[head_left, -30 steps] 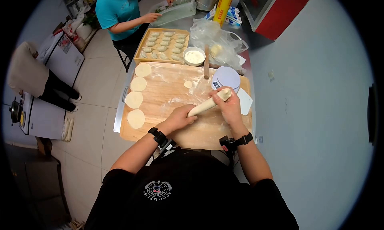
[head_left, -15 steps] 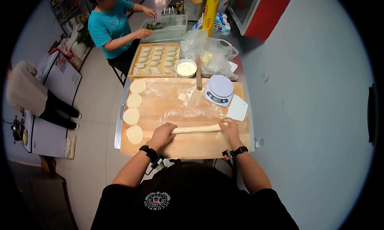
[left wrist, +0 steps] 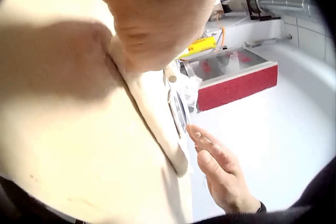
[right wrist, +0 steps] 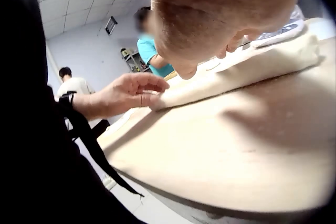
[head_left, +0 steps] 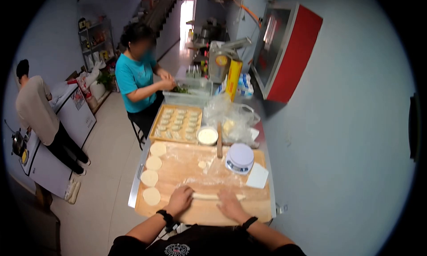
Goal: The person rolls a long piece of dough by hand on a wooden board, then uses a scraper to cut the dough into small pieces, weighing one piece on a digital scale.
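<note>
A long roll of dough [head_left: 205, 196] lies crosswise near the front edge of the wooden board [head_left: 249, 211]. My left hand [head_left: 180, 201] is at its left end; in the right wrist view the fingers of this hand [right wrist: 131, 94] curve loosely at the dough's tip. Above the right part of the roll is my right hand [head_left: 231, 205], its fingers extended forward; the left wrist view shows that hand [left wrist: 223, 174] with straight fingers, beside the roll's far end. Several flat dough rounds [head_left: 149, 178] line the board's left side. A small dough piece [head_left: 202, 164] sits mid-board.
Behind the board stand a tray of dumplings [head_left: 155, 136], a bowl of flour [head_left: 207, 136] and a rolling pin [head_left: 219, 142]. A kitchen scale [head_left: 240, 157] and white scraper [head_left: 257, 176] are at right. A person in turquoise [head_left: 133, 80] works at a clear bin [head_left: 195, 98].
The dough roll went from held up at a slant to lying flat on the board. My right hand let go of its end and moved left over it. The head view tilted up.
</note>
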A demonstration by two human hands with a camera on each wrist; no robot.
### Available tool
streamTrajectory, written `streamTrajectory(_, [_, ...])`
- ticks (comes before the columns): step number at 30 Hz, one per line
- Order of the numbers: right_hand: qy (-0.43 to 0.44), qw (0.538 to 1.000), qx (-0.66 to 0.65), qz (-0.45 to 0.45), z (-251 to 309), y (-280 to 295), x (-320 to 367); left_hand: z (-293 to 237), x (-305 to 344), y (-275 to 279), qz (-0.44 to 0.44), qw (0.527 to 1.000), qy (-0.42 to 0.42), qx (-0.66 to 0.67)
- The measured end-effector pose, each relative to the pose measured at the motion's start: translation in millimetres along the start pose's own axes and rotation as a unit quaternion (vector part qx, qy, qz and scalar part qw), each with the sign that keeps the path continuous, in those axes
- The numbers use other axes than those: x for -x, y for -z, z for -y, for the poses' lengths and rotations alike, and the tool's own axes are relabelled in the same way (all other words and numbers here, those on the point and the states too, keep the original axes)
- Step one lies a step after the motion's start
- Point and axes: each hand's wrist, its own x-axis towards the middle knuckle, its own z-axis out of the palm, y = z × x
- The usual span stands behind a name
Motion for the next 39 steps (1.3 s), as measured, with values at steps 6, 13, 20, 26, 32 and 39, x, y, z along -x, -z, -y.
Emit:
streamTrajectory(6, [0.023,0.988,0.129,0.081,9,-19,11,-22,2,-28,0.102,0.977,-0.179,-0.057])
streamTrajectory(13, [0.017,0.989,0.128,0.067,-4,-19,-18,-12,-21,-49,0.125,0.966,-0.138,-0.178])
streamTrajectory(20, [0.026,0.978,0.192,0.08,1,-2,-21,-13,-19,-42,0.111,0.969,-0.145,-0.165])
streamTrajectory(26, [0.015,0.992,0.08,0.098,-1,-10,25,-18,14,-27,0.123,0.966,-0.184,-0.136])
streamTrajectory(32, [-0.005,0.985,0.154,0.071,-36,-29,-15,-3,-25,-38,0.112,0.973,-0.118,-0.163])
streamTrajectory(39, [-0.02,0.986,0.12,0.112,-8,0,2,-2,-7,-35,0.094,0.971,-0.146,-0.162])
